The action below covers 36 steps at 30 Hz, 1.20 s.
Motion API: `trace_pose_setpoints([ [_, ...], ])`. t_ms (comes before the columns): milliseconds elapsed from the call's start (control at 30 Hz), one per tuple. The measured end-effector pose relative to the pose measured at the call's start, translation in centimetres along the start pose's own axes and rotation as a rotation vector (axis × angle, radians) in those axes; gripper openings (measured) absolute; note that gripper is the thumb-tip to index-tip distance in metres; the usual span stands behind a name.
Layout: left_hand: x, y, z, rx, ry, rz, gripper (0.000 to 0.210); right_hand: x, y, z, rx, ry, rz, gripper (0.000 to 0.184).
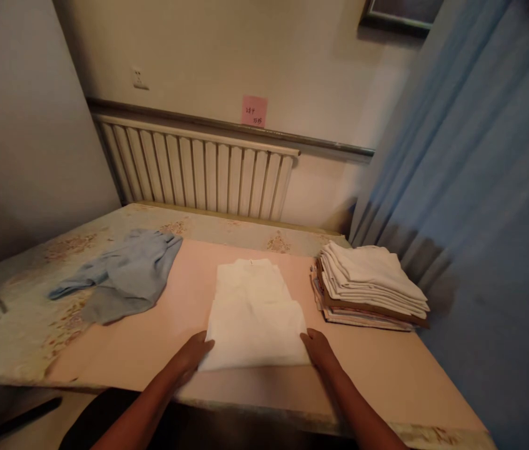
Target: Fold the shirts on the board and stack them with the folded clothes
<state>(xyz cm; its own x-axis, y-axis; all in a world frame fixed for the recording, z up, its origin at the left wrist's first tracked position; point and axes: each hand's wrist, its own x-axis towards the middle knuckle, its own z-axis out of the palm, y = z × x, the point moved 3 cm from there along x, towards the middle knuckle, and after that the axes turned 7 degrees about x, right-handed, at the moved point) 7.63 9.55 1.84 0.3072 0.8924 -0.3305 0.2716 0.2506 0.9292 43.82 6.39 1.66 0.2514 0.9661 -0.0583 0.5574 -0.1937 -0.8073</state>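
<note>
Presumably light and limp, the white garment point(253, 322) is best held by its side edges, where left hand point(195, 350) (8 o'clock) and right hand point(319, 347) (4 o'clock) pinch it, fingers closed.

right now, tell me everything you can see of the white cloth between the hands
The white cloth looks like soft fabric, partly folded: a wider near section with a fairly straight bottom edge, and a narrower section beyond. A small dark mark shows at its far edge. It lies mostly flat on the pink covering; the left fingers and right fingers hold its opposite sides.
</note>
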Motion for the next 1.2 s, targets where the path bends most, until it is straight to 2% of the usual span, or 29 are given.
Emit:
trace_pose_setpoints([
  [167, -2.0, -1.6, 1.0, 0.073, 0.036, 0.009, 0.046, -2.3, 1.0, -0.3, -0.052, 0.024, -0.007, 0.025],
  [267, -2.5, -2.4, 0.8, 0.239, 0.089, 0.031, 0.040, -3.0, 1.2, -0.4, -0.075, 0.039, -0.013, 0.025],
  [333, -2.6, -2.7, 0.2, 0.454, 0.179, 0.019, 0.034, -3.1, 1.1, -0.4, -0.086, 0.046, -0.019, 0.025],
  [400, -2.7, -2.3, -0.5, 0.680, 0.344, 0.052, 0.034, -3.2, 1.0, -0.3, -0.094, 0.052, -0.026, 0.026],
  [500, -3.0, -0.3, 0.2, 0.910, 0.606, 0.338, 0.041, -3.3, 0.7, -0.2, -0.107, 0.062, -0.034, 0.026],
  [567, -2.9, 1.2, 2.2, 1.010, 0.674, 0.548, 0.045, -3.3, 0.6, -0.1, -0.114, 0.070, -0.037, 0.026],
  [633, -2.1, 2.4, 4.8, 1.083, 0.657, 0.654, 0.048, -3.3, 0.6, -0.1, -0.122, 0.075, -0.037, 0.026],
  [700, -0.9, 3.1, 7.4, 1.149, 0.584, 0.717, 0.050, -3.3, 0.5, -0.1, -0.131, 0.077, -0.038, 0.027],
  [800, 0.8, 3.0, 10.0, 1.244, 0.488, 0.726, 0.049, -3.3, 0.5, -0.1, -0.145, 0.082, -0.040, 0.026],
  [867, 1.5, 2.5, 10.3, 1.292, 0.485, 0.686, 0.049, -3.4, 0.4, -0.1, -0.152, 0.087, -0.043, 0.026],
  [967, 1.7, 1.7, 9.8, 1.312, 0.533, 0.646, 0.050, -3.8, 0.1, -0.1, -0.154, 0.093, -0.048, 0.026],
  [1133, 1.7, 1.4, 9.4, 1.295, 0.570, 0.634, 0.051, -4.4, -1.0, -0.3, -0.105, 0.193, -0.166, 0.030],
  [1200, 1.8, 1.3, 9.5, 1.288, 0.576, 0.629, 0.052, -4.4, -1.1, 0.0, -0.158, 0.212, -0.167, 0.032],
])
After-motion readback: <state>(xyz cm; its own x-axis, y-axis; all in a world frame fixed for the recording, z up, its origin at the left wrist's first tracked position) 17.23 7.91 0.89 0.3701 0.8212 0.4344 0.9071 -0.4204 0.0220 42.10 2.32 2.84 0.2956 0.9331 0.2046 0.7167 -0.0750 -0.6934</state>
